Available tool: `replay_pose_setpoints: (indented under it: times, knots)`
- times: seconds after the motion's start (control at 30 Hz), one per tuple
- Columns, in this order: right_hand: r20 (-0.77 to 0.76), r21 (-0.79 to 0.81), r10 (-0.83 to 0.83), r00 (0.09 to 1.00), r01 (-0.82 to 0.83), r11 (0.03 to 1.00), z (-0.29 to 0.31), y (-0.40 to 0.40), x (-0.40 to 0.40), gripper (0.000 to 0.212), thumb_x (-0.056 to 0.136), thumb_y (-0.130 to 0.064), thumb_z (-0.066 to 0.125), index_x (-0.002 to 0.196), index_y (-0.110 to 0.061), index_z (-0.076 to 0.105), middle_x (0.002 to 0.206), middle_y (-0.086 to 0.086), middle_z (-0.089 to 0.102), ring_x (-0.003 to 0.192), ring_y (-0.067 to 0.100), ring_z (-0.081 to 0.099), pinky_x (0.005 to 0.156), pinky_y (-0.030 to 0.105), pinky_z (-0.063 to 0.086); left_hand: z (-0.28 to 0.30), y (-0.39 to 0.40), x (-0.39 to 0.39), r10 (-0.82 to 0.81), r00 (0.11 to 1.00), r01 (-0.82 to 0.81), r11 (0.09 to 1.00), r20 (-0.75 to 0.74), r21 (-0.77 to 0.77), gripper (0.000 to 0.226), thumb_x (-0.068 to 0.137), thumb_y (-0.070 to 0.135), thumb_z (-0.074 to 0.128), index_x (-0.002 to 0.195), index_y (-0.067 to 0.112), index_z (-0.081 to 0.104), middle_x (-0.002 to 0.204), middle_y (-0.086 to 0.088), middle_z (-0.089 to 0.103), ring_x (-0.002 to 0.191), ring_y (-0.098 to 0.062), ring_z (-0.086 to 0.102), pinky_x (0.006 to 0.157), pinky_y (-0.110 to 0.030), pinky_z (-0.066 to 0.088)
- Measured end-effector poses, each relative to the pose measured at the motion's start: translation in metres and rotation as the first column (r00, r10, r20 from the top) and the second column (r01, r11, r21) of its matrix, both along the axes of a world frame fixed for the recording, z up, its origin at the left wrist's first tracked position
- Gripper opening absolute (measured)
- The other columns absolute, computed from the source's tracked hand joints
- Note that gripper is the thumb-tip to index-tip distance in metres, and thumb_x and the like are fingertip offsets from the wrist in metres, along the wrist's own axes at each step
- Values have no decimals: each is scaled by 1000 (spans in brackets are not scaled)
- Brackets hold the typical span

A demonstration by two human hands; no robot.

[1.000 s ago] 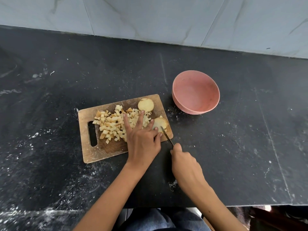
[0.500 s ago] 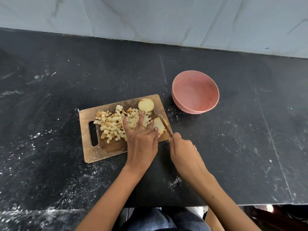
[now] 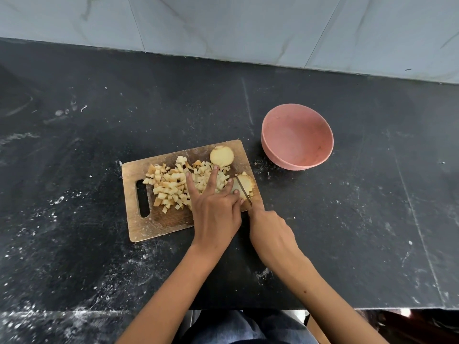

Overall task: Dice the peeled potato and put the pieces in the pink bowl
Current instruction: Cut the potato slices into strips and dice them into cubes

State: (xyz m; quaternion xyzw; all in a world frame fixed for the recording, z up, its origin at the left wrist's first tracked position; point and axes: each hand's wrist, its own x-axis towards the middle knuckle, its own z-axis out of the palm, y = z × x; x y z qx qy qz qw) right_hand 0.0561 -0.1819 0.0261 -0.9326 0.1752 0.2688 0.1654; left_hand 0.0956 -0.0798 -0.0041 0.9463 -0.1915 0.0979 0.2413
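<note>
A wooden cutting board lies on the black counter with a heap of diced potato on it. A round potato slice sits at the board's far edge. Another potato piece lies at the board's right edge. My left hand presses on that piece with spread, straight fingers. My right hand grips a knife, and its blade lies across the potato piece. The pink bowl stands to the right of the board and holds nothing.
The black counter is dusted with white specks. A grey tiled wall runs along its far side. The counter's near edge is just above my lap.
My right hand has slid the knife forward over the potato piece at the board's right edge. My left hand has stayed on that piece.
</note>
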Motion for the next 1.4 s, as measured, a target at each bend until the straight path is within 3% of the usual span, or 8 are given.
replay_pose_setpoints:
  times: [0.1,0.2,0.43,0.6,0.73,1.13,1.27,1.4]
  knots:
    - [-36,35,-12,999,13,999,4,-5,-20,7,103,-21,26,104,-16,32,94,10,58,84,30,57,65,37,41,-1,0,0,3,1000,-3,1000,0,15,1,77,19,77,77,18,77,98,-3,73,127,-32,50,113,-60,3]
    - [-22,35,0,1000,0,999,4,-11,-40,15,104,-25,24,91,-18,27,75,1,45,72,26,48,63,34,36,-4,0,0,-6,1000,5,1000,16,19,2,77,19,78,78,18,77,99,-3,73,127,-31,50,113,-59,4]
    - [70,116,-31,997,22,993,18,-17,-55,26,103,-35,24,88,-16,33,66,-1,44,63,24,46,60,34,35,-10,6,-3,-75,996,76,997,57,-17,6,80,16,76,86,16,77,113,-5,70,132,-29,45,113,-58,0]
    - [149,146,-54,987,33,989,21,-13,-29,26,103,-34,26,93,-14,38,72,4,52,67,25,52,59,33,36,-11,9,-5,-38,998,40,999,55,-32,2,80,20,74,80,21,76,149,-15,37,144,-31,23,111,-62,-1]
    - [121,125,-45,992,29,992,13,-7,-6,27,103,-30,27,114,-10,41,92,15,62,82,32,60,64,37,42,-11,10,-5,9,1000,-8,998,10,-64,4,77,22,78,75,24,75,155,-15,26,147,-31,12,111,-62,-3]
    - [0,-8,-2,1000,2,1000,1,5,2,30,99,-10,31,129,-7,30,111,17,60,100,35,60,68,36,38,-12,10,-1,59,996,-65,993,-63,-100,5,73,25,79,74,28,76,157,-12,18,147,-32,6,111,-62,-4]
    - [-40,9,9,999,-9,1000,5,2,-18,4,101,-14,30,104,-15,32,100,12,60,88,32,60,64,35,37,-10,8,0,82,993,-91,991,-90,-97,6,73,25,80,73,29,76,157,-11,19,147,-31,5,111,-61,-5]
    - [-18,53,-13,1000,14,998,5,-4,-41,16,104,-24,24,89,-18,26,72,1,42,68,26,43,61,35,34,-11,8,-2,88,994,-94,991,-71,-92,6,74,24,79,71,28,75,157,-12,20,147,-32,6,111,-63,-2]
